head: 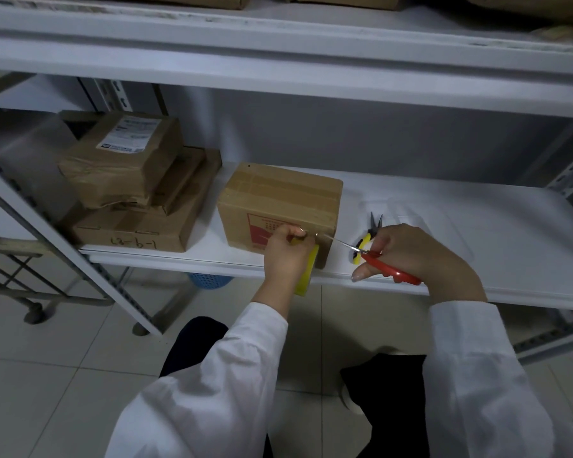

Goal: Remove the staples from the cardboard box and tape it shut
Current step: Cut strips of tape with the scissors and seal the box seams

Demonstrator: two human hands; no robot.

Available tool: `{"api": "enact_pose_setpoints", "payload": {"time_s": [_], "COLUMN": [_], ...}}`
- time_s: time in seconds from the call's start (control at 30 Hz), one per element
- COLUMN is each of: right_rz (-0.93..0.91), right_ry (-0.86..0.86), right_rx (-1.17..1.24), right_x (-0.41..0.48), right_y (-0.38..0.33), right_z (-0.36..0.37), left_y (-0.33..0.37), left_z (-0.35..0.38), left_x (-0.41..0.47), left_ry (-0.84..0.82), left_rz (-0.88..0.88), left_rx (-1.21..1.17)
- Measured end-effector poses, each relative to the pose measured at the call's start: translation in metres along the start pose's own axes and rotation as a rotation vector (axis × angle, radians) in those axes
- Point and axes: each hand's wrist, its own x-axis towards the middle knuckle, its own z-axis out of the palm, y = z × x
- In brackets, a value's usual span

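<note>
A small cardboard box [280, 196] with tape across its top and a red print on its front stands on the white shelf [460, 233]. My left hand [286, 252] is shut on a yellow tape roll [308, 271] at the box's front lower edge. My right hand [417, 256] is shut on red-handled scissors [391, 269]. Their blades reach left to the tape at the box's front right corner. Yellow-and-black pliers [369, 234] lie on the shelf just right of the box, behind my right hand.
A stack of three cardboard parcels [136, 193] sits on the shelf to the left. An upper shelf [278, 61] overhangs. A blue basket [207, 280] stands on the tiled floor below. A metal cart [20, 279] is at the far left.
</note>
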Motion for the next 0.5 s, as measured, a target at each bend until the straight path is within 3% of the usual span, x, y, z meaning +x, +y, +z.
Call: {"api": "enact_pose_setpoints", "payload": {"time_s": [0.07, 0.13, 0.3, 0.5], "right_rz": [0.001, -0.011, -0.080, -0.235], "right_ry": [0.090, 0.289, 0.653, 0.604], "right_rx": [0.124, 0.263, 0.324, 0.082], "right_x": [-0.005, -0.003, 0.026, 0.052], "right_y": [-0.001, -0.008, -0.034, -0.046], "right_z": [-0.006, -0.006, 0.023, 0.050], "left_y": [0.000, 0.000, 0.001, 0.001], "left_z": [0.000, 0.001, 0.002, 0.002], "left_x": [0.000, -0.001, -0.001, -0.001], "left_ry": [0.000, 0.001, 0.008, -0.010], "left_rz": [-0.002, -0.002, -0.022, -0.005], "left_rx": [-0.004, -0.003, -0.010, -0.011]}}
